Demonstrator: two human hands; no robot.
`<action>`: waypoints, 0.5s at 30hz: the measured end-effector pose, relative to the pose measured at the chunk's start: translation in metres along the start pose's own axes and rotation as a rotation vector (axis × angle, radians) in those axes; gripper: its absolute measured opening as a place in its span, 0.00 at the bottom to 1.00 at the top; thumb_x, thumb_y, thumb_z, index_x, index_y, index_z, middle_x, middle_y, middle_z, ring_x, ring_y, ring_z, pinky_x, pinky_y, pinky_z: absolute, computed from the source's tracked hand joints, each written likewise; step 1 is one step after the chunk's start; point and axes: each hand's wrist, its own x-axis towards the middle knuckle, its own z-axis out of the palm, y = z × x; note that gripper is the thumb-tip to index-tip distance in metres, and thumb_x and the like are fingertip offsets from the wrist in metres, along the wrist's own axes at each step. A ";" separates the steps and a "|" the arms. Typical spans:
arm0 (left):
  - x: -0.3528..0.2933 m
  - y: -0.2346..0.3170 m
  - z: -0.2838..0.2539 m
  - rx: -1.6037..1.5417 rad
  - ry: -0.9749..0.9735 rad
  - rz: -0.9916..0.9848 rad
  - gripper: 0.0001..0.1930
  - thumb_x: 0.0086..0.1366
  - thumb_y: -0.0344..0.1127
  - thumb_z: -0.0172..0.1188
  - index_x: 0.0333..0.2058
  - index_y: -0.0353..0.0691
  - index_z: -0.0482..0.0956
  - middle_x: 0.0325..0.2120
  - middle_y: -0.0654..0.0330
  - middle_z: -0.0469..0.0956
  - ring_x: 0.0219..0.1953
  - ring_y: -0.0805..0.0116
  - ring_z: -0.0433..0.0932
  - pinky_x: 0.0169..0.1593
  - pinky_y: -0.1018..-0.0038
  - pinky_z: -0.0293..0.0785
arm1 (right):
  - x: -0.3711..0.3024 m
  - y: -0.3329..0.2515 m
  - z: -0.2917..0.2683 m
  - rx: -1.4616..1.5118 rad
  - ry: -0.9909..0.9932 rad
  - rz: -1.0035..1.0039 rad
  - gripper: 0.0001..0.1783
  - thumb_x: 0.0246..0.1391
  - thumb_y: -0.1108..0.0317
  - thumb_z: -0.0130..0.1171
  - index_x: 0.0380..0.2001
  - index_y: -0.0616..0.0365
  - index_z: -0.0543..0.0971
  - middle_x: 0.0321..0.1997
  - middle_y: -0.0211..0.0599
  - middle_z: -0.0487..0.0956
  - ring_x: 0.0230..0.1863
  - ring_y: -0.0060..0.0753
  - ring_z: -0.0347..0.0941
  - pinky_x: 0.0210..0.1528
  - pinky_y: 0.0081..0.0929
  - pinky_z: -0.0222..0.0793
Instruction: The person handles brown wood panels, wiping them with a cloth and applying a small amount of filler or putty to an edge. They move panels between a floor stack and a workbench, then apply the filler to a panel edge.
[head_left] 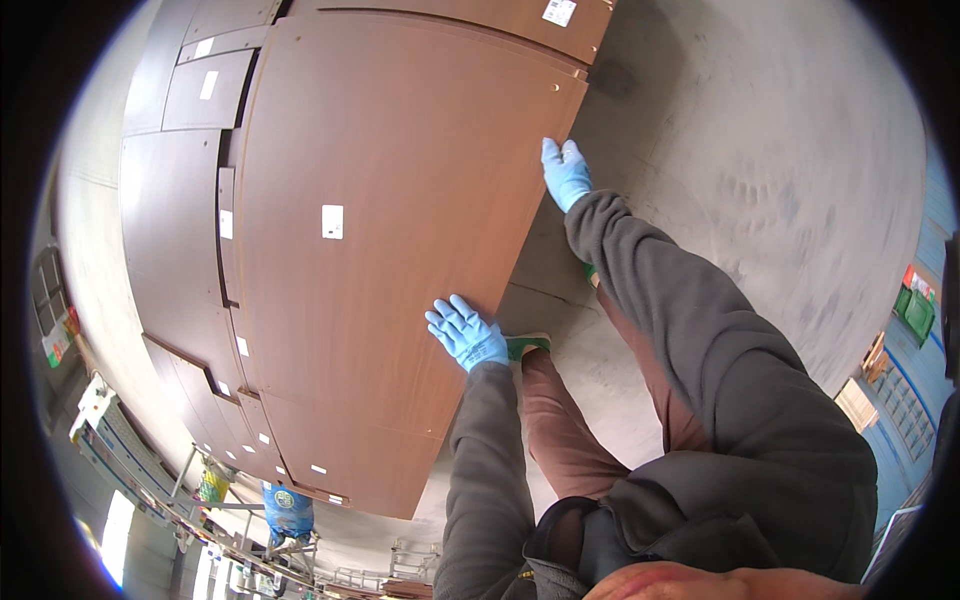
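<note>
Fingers [462, 308] of left hand [474, 340] are lying spread and released on large brown panel [400, 170], near its edge. Right hand [567, 178] is touching panel's right edge farther up; cannot tell if it is gripping. Panel is lying beside other brown boards [172, 215], white label [332, 222] sticking to its face.
</note>
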 end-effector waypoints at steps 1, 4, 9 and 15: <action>0.000 0.002 -0.001 0.000 -0.023 -0.012 0.56 0.54 0.45 0.76 0.74 0.34 0.50 0.76 0.38 0.47 0.77 0.29 0.41 0.78 0.43 0.37 | -0.001 -0.002 0.002 -0.012 0.059 -0.029 0.29 0.70 0.46 0.54 0.46 0.69 0.77 0.45 0.54 0.85 0.47 0.49 0.82 0.50 0.39 0.75; 0.002 0.005 -0.001 0.034 0.016 -0.009 0.57 0.53 0.45 0.77 0.73 0.33 0.50 0.76 0.38 0.47 0.77 0.28 0.41 0.78 0.43 0.38 | -0.008 -0.010 0.002 -0.002 0.009 0.067 0.30 0.69 0.46 0.54 0.50 0.70 0.76 0.51 0.58 0.84 0.56 0.58 0.80 0.56 0.41 0.75; 0.003 0.008 0.001 0.012 -0.018 -0.025 0.57 0.53 0.43 0.77 0.73 0.32 0.49 0.75 0.36 0.46 0.77 0.28 0.41 0.78 0.43 0.39 | -0.007 -0.020 -0.012 -0.044 -0.045 0.076 0.30 0.69 0.46 0.54 0.49 0.69 0.77 0.49 0.57 0.84 0.54 0.57 0.80 0.55 0.41 0.75; 0.003 0.008 -0.003 -0.039 -0.004 -0.007 0.49 0.56 0.39 0.71 0.71 0.31 0.54 0.73 0.33 0.51 0.75 0.22 0.44 0.76 0.37 0.43 | -0.009 -0.024 -0.012 0.142 -0.061 0.088 0.36 0.67 0.49 0.58 0.64 0.69 0.66 0.64 0.60 0.74 0.66 0.59 0.70 0.67 0.40 0.66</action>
